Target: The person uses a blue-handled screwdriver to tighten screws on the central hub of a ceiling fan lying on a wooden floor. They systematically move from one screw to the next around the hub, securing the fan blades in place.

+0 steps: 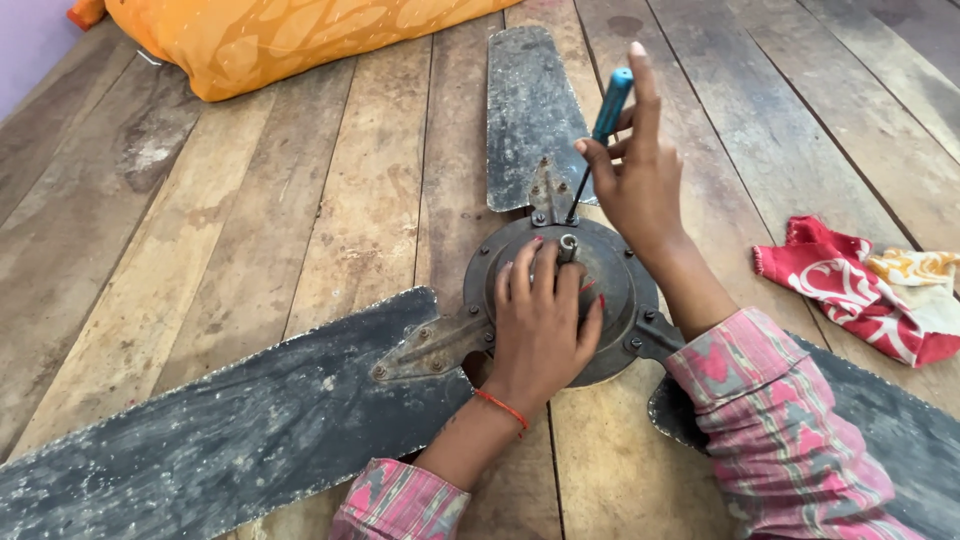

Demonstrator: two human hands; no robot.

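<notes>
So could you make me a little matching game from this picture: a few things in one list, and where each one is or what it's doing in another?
Things:
1. screwdriver
2. left hand
3. red patterned cloth
4. orange cushion

Places or states:
A. lying on the wooden floor at the right
B. resting on the fan's round motor housing
C. at the top left, on the floor
D. held in the right hand, tip down by the far blade bracket

Pairs: 1-D, 2-B, 3-A, 4-C
</notes>
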